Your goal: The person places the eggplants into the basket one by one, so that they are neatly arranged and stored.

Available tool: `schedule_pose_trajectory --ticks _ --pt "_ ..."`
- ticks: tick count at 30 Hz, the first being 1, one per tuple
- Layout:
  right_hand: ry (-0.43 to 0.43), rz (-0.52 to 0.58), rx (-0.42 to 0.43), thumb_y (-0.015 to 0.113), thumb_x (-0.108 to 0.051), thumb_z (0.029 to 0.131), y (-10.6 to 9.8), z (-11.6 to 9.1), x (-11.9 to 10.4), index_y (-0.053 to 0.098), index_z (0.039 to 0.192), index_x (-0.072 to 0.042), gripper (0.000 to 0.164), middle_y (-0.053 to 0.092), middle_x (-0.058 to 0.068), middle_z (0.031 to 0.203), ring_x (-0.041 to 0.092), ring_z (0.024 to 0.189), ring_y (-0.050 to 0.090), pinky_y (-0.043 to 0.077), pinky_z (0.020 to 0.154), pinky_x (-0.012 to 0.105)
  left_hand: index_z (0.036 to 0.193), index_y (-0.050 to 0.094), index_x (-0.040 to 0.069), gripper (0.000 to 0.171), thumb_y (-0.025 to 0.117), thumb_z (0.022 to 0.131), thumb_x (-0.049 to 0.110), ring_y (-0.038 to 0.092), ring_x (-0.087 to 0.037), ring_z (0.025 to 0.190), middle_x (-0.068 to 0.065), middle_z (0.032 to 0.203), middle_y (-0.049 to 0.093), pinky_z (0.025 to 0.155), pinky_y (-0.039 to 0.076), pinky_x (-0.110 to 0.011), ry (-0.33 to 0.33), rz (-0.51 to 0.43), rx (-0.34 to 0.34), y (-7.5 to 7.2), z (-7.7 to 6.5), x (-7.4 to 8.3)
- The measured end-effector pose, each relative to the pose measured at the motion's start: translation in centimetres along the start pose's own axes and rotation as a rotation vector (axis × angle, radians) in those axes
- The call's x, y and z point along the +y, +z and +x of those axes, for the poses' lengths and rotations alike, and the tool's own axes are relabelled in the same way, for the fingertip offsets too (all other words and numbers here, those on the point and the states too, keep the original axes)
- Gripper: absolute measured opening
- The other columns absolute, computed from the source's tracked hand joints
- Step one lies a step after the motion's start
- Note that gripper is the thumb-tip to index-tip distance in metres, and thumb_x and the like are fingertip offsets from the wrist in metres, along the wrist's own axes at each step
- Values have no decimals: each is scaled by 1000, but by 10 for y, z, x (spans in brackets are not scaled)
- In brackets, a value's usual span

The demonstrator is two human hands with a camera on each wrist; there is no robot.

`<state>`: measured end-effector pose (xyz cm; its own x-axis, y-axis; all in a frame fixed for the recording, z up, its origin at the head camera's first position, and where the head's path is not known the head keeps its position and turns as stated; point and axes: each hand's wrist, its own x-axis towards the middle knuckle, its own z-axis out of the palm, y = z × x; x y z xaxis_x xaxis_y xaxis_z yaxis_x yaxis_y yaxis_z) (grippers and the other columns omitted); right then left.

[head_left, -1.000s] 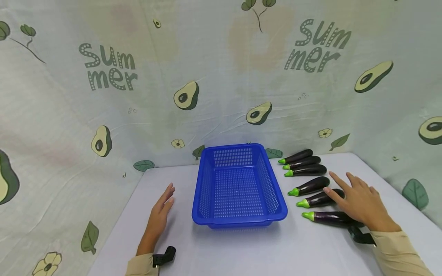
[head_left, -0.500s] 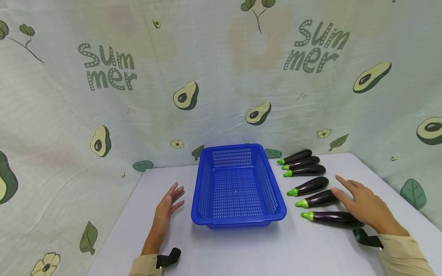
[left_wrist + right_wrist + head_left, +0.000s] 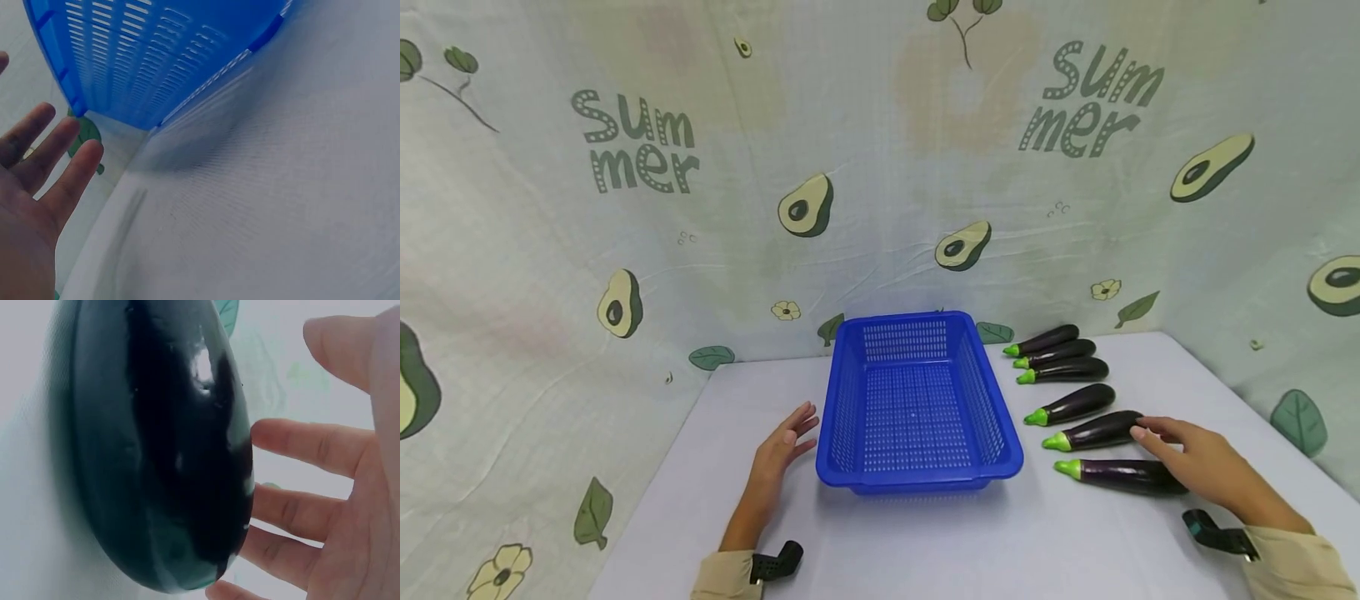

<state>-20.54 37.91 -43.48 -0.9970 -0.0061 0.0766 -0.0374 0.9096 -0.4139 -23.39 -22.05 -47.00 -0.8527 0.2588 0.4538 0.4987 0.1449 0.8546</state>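
My left hand (image 3: pixel 775 462) is held beside the left wall of a blue plastic basket (image 3: pixel 917 480), its fingers spread and nothing in them. In the left wrist view the basket's slotted side (image 3: pixel 144 56) rises past those fingers (image 3: pixel 78 178). My right hand (image 3: pixel 1210 467) hovers at the rounded ends of two dark purple eggplants. Its fingertips are right at the end of the second eggplant (image 3: pixel 1101 431), above the nearest eggplant (image 3: pixel 1127 477). In the right wrist view a large eggplant (image 3: pixel 162 450) covers some fingertips, and the thumb (image 3: pixel 340 350) stands apart from it.
Behind those two lie further eggplants, one at mid-table (image 3: pixel 1078 403) and several at the back, including a rear one (image 3: pixel 1048 339). Their green stems point toward the basket. A white table (image 3: pixel 925 550) carries everything. A printed cloth (image 3: pixel 880 150) hangs behind and along the sides.
My left hand has moved right, toward the basket. The right hand first drew back right, then came lower, its fingers closer together at the second eggplant's end. Basket and eggplants have not moved.
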Motion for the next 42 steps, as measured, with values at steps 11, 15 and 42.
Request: schedule_pose_trajectory --ticks 11,15,42 --pt "-52 35 44 60 -43 100 7 -5 1 65 121 8 56 66 32 112 49 102 62 50 79 63 152 44 10 44 32 110 18 45 -34 137 -7 153 46 104 43 -56 -74 25 19 11 0 4" --pt "-71 49 43 62 -41 98 11 -7 0 69 117 5 49 66 30 112 47 100 64 51 80 62 151 46 14 44 33 110 23 46 -30 137 -4 153 46 105 45 -49 -109 5 27 15 -2 4" --pt "-113 83 -177 65 -43 96 4 -7 -1 70 121 0 50 69 17 114 47 113 59 47 87 65 155 39 22 47 42 109 31 29 -31 147 -7 160 32 115 25 -56 -184 -81 47 36 2 10"
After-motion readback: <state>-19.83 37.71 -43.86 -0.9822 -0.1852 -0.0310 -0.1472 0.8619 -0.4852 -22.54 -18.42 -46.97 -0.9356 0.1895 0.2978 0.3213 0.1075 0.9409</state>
